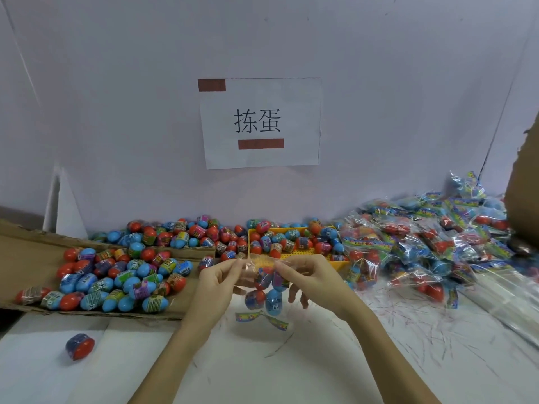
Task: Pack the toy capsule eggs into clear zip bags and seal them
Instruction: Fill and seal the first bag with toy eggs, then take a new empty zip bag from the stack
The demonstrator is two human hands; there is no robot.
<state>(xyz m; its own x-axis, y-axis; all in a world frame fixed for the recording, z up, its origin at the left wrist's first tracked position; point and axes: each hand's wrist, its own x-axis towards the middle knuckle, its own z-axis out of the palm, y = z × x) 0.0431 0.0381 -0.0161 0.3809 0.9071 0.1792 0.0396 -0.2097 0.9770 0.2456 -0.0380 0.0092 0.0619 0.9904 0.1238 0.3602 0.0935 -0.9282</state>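
Both hands [217, 279] [309, 277] pinch top of bag [264, 290], eggs inside, unsealed. Sealed bags [423, 246] piled right; loose eggs [116, 275] remain left.

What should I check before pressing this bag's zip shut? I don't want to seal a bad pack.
1. Left hand pinches the bag top: ok.
2. Right hand pinches the other end of the top: ok.
3. Eggs in bag sit below the zip line: ok.
4. Bag hangs free above the table: ok.
5. Zip strips lined up: cannot tell.
6. Egg count in the bag: cannot tell, some overlap.
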